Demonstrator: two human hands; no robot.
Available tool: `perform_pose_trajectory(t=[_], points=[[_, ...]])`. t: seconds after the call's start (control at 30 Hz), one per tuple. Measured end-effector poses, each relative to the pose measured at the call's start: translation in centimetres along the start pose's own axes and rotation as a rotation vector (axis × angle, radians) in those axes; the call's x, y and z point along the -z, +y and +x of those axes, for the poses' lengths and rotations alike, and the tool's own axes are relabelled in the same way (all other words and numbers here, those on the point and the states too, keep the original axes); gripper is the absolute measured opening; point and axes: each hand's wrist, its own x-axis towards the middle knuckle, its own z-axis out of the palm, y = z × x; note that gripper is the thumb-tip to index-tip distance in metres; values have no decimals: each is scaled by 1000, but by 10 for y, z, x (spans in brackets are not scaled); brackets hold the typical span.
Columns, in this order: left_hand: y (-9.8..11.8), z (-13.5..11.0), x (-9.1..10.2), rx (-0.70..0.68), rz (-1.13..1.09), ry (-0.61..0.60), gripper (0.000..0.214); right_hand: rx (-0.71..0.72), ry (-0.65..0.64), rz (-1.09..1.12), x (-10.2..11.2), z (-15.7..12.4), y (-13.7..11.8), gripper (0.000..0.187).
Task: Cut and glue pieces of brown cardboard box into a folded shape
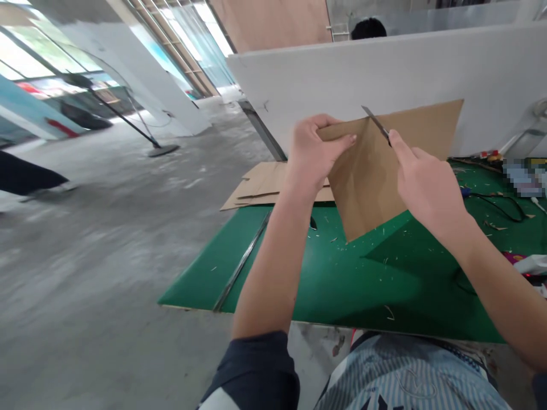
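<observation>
My left hand (pixel 318 148) pinches the upper left part of a piece of brown cardboard (pixel 380 165), thumb in front and fingers behind. The cardboard is raised above the table and has a crease near its left side. A utility knife (pixel 376 124) is in my closed right hand (pixel 427 182), its blade pointing up and left across the cardboard's top edge. Most of the knife's handle is hidden by my fingers. Behind my left forearm, flat cardboard pieces (pixel 260 182) lie at the table's far left corner.
The green table (pixel 325 285) carries small scraps and a strip of dark tape (pixel 243 259). Cables (pixel 508 205) and other items lie at its right. A white partition (pixel 384 74) stands behind. Beyond it shows the top of a person's head (pixel 368 28).
</observation>
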Motion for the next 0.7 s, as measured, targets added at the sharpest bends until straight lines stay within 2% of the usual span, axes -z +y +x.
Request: perform_pose_trajectory(t=[0.13, 0.27, 0.4, 0.57, 0.7], points=[[-9, -24, -7, -50, 21, 129, 17, 13, -54, -9, -1, -7, -10, 63], [-31, -37, -11, -51, -93, 114, 17, 28, -83, -49, -6, -16, -16, 63], [-41, -39, -12, -75, -93, 107, 17, 24, -47, -79, -10, -21, -17, 65], [-43, -38, -11, -81, 9, 122, 17, 26, 32, -49, -15, -18, -19, 65], [-44, -38, -9, -90, 37, 129, 16, 25, 36, -30, -17, -16, -19, 64]])
